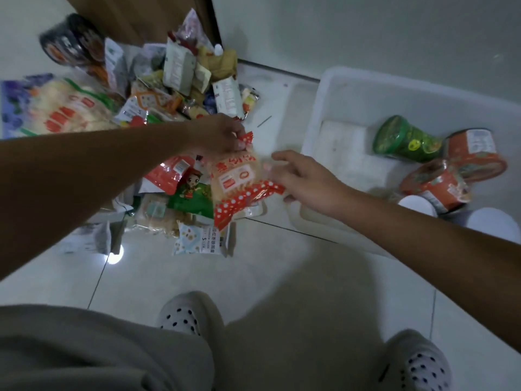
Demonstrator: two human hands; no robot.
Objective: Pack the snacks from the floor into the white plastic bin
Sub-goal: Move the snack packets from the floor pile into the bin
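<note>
A heap of snacks (158, 88) lies on the tiled floor at your left. Above its near edge, your left hand (222, 134) pinches the top corner of a red polka-dot snack packet (239, 176), which hangs just left of the bin. Your right hand (304, 179) reaches to the packet's right edge with its fingers straight and loosely spread; blur hides whether they touch it. At right, the white plastic bin (317, 108) holds a green cup (406, 139) and orange cups (473, 153) lying on their sides.
</note>
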